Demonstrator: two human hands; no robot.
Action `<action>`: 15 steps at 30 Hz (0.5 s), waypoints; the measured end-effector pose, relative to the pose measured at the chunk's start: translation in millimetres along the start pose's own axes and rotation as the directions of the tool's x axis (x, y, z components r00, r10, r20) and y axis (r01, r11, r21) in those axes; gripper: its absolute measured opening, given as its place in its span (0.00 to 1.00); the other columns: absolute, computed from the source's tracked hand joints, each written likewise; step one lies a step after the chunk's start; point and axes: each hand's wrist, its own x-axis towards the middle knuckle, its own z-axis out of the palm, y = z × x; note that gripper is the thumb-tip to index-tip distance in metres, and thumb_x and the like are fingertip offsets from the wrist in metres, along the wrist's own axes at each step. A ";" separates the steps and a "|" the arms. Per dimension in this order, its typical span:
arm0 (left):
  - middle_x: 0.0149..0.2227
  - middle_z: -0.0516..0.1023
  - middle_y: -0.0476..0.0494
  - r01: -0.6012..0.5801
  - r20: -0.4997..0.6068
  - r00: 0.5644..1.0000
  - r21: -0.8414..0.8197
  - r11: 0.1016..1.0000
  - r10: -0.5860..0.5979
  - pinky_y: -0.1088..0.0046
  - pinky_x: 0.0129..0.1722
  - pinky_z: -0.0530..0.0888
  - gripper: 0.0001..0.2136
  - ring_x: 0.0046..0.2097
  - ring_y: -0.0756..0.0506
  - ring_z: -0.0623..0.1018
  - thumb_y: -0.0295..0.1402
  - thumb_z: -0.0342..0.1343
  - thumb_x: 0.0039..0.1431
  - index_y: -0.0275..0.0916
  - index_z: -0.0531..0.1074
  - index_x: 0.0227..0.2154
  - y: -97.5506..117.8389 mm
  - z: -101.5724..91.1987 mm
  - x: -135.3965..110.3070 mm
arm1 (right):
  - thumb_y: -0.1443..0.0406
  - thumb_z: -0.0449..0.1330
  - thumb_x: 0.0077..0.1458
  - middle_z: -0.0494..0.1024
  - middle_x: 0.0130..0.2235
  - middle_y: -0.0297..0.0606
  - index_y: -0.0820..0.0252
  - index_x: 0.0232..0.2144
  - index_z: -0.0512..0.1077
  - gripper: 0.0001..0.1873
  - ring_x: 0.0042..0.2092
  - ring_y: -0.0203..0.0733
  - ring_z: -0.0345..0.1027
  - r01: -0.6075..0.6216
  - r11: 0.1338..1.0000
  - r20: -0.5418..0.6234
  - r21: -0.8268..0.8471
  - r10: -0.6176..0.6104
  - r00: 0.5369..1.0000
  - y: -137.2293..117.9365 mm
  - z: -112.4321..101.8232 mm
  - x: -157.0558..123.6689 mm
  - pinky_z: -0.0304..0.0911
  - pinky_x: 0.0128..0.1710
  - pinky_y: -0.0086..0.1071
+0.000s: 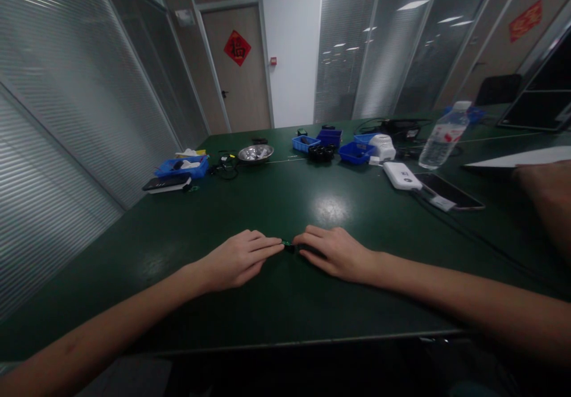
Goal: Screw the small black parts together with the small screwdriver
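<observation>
Both of my hands rest on the dark green table (178,230), fingertips meeting near its front middle. My left hand (238,258) lies palm down with fingers drawn together, pinching a small dark green part (288,245). My right hand (332,251) comes in from the right, its fingers also closed on the same tiny part. The part is too small to name.
Blue bins (182,166) (354,151), a metal bowl (256,153), small black parts (321,153), a white device (401,176), a phone (448,190) and a water bottle (444,135) stand further back. Another person's arm (548,198) rests at the right edge.
</observation>
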 end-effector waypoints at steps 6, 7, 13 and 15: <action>0.65 0.70 0.36 0.000 0.026 1.000 0.014 1.000 -0.001 0.56 0.56 0.73 0.27 0.58 0.38 0.72 0.25 0.47 0.70 0.40 0.58 0.71 1.7 -0.1 0.8 | 0.61 0.51 0.73 0.74 0.46 0.41 0.56 0.56 0.68 0.14 0.36 0.39 0.70 -0.003 1.000 -0.006 -0.008 0.003 1.000 0.4 0.8 0.1 0.61 0.33 0.32; 0.66 0.69 0.36 0.003 0.031 1.000 0.013 1.000 -0.003 0.56 0.56 0.73 0.27 0.58 0.38 0.72 0.25 0.47 0.70 0.40 0.58 0.71 1.8 -0.4 0.8 | 0.61 0.52 0.73 0.74 0.46 0.41 0.56 0.56 0.68 0.14 0.36 0.39 0.70 -0.002 1.000 -0.009 -0.006 0.002 1.000 0.5 0.9 0.0 0.61 0.33 0.32; 0.65 0.70 0.36 0.011 0.035 0.999 -0.008 1.000 -0.010 0.57 0.57 0.72 0.27 0.59 0.38 0.72 0.25 0.47 0.71 0.41 0.58 0.70 1.8 -1.9 1.2 | 0.61 0.51 0.73 0.74 0.47 0.41 0.55 0.57 0.68 0.14 0.36 0.39 0.71 -0.002 1.000 -0.027 0.023 0.003 1.000 0.2 0.5 -0.6 0.64 0.34 0.32; 0.65 0.70 0.36 0.016 0.039 0.999 -0.014 1.000 -0.015 0.57 0.58 0.72 0.26 0.59 0.38 0.72 0.26 0.47 0.71 0.41 0.59 0.70 1.3 -2.2 1.2 | 0.61 0.51 0.73 0.75 0.48 0.42 0.56 0.57 0.68 0.15 0.37 0.39 0.71 -0.021 0.998 -0.048 0.052 0.023 0.999 0.5 -0.1 -0.6 0.66 0.35 0.33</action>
